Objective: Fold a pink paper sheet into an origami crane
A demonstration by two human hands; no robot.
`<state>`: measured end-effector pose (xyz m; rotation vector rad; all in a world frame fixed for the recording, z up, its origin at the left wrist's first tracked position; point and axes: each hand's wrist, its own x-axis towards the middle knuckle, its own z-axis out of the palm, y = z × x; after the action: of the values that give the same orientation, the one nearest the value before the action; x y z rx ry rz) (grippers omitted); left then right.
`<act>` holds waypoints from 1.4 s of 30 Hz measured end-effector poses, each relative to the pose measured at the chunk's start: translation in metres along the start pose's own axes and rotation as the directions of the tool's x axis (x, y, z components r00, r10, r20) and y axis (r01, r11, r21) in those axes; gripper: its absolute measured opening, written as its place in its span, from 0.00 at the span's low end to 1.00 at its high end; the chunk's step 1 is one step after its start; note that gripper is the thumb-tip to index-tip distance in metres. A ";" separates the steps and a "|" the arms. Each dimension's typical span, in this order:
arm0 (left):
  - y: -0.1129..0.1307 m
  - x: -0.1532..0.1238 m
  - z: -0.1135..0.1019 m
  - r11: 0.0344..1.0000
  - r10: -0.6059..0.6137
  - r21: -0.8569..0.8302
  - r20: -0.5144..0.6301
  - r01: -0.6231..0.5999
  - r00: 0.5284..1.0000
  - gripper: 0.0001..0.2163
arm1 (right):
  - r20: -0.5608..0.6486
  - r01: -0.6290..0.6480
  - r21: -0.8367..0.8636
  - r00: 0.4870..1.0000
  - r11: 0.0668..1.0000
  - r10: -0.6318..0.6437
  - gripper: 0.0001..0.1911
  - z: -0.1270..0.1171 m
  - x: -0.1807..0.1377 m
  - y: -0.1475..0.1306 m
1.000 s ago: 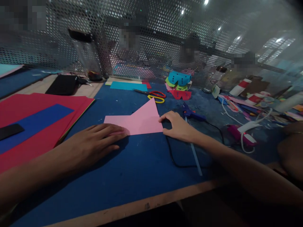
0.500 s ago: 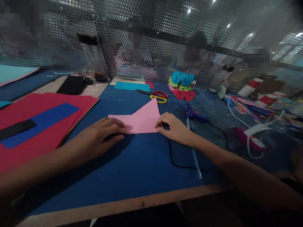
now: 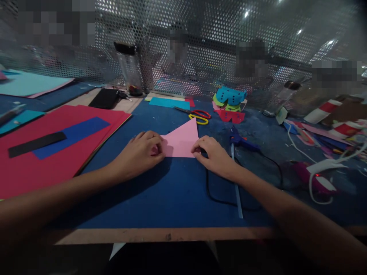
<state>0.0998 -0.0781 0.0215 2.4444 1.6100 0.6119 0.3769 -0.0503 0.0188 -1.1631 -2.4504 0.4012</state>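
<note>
A pink sheet of paper (image 3: 182,142) lies on the blue tabletop in front of me, one pointed corner rising at its far right. My left hand (image 3: 145,152) is closed over its left end, thumb and fingers curled together at the edge. At the right edge my right hand (image 3: 210,154) pinches the paper's near corner. Just beyond the paper are scissors (image 3: 200,116) with red and yellow handles. To the right of my right hand lies a blue glue gun (image 3: 242,141) with a clear glue stick (image 3: 238,198) sticking out toward me.
Red sheets (image 3: 57,172) with a blue strip (image 3: 86,131) and a black strip (image 3: 37,144) lie left. Cut-out masks (image 3: 231,96) stand at the back near a perforated metal screen (image 3: 206,57). A purple power strip (image 3: 318,177) with cables sits right. Two clear jars stand behind.
My left hand has moved right along the paper and curled its fingers at the left end. My right hand stays at the right edge. The view has shifted slightly left.
</note>
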 end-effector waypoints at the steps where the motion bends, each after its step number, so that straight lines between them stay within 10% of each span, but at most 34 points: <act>1: -0.001 0.000 0.000 1.000 -0.001 -0.008 0.001 0.001 1.000 0.08 | -0.001 0.000 0.001 1.000 1.000 0.000 0.07 0.000 0.000 0.000; 42: -0.047 -0.019 -0.016 0.992 -0.038 -0.117 -0.006 0.037 0.999 0.10 | -0.005 0.015 0.012 1.000 1.000 -0.015 0.07 0.001 -0.002 0.002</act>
<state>0.0468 -0.0778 0.0154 2.3265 1.5724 0.6903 0.3788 -0.0504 0.0171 -1.1391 -2.4477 0.4080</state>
